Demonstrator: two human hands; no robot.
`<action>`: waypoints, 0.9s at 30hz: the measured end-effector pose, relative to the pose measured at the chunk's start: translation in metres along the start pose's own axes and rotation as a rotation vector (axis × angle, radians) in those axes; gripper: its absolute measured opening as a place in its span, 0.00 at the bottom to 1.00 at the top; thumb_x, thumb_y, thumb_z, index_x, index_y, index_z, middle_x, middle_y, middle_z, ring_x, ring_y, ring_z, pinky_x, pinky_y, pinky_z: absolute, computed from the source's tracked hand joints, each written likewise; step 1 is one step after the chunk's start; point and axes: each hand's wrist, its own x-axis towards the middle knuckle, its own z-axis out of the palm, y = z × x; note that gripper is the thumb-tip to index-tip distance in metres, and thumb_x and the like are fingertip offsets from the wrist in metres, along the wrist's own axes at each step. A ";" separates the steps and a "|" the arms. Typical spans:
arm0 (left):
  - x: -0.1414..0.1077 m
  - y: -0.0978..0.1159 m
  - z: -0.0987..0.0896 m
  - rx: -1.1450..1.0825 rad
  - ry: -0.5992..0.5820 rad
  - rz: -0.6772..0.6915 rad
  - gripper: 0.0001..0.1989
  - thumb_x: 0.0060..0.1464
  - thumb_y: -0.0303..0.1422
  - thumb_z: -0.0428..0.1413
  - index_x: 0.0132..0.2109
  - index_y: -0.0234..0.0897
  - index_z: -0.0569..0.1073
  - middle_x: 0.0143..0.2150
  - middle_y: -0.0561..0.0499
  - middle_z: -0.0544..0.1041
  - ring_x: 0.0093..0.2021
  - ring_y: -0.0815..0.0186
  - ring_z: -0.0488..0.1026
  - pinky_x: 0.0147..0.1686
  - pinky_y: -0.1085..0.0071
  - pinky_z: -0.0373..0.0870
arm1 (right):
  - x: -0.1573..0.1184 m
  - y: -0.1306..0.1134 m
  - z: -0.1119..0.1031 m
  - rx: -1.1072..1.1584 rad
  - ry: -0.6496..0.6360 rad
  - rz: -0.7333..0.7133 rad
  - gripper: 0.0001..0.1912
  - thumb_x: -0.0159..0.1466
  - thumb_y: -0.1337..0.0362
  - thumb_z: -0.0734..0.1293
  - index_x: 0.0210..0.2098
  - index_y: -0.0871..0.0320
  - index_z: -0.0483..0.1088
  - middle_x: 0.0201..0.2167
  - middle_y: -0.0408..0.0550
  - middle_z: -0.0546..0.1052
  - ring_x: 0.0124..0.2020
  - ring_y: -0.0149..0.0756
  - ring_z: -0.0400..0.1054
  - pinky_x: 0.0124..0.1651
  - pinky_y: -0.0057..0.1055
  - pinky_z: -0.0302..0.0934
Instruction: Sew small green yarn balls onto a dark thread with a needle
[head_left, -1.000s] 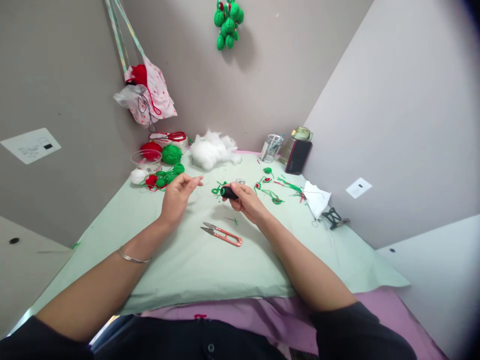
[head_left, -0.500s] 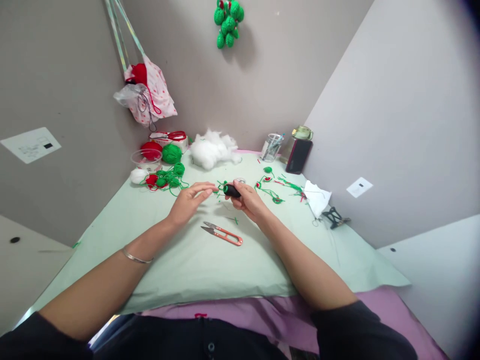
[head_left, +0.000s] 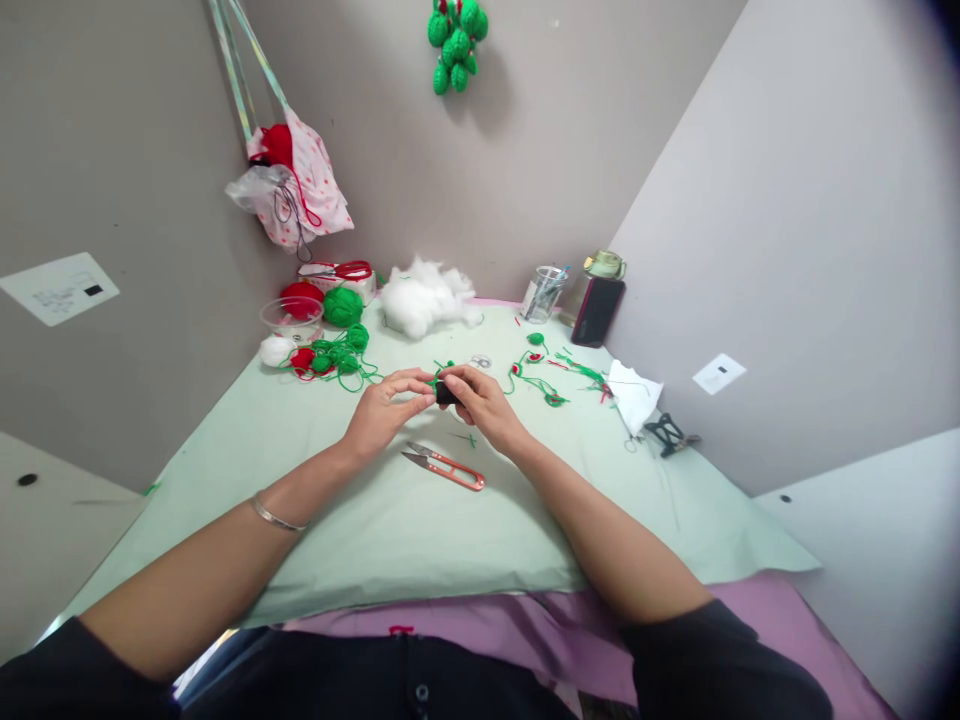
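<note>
Between my two hands is a small black object, partly covered by fingers. My right hand is closed on it from the right, thumb on top. My left hand meets its left end with the fingertips pinched together; a bit of green shows there, too small to make out. Just below my hands, orange thread snips lie on the pale green cloth. A short green thread piece lies above the snips.
Yarn balls and a clear bowl stand at the back left, beside white stuffing. Green and red crochet pieces lie to the right. Behind them are a jar of tools and a phone.
My right hand has moved left with the black object, and my left hand has come slightly right, so both now meet at it. The left fingers have closed.
</note>
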 end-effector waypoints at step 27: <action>0.037 0.005 -0.071 -0.721 0.355 -0.152 0.09 0.39 0.29 0.65 0.27 0.36 0.72 0.36 0.49 0.77 0.45 0.62 0.73 0.45 0.69 0.73 | -0.021 -0.066 -0.126 0.259 0.384 -0.468 0.21 0.66 0.52 0.55 0.22 0.55 0.44 0.27 0.44 0.56 0.32 0.36 0.56 0.36 0.35 0.55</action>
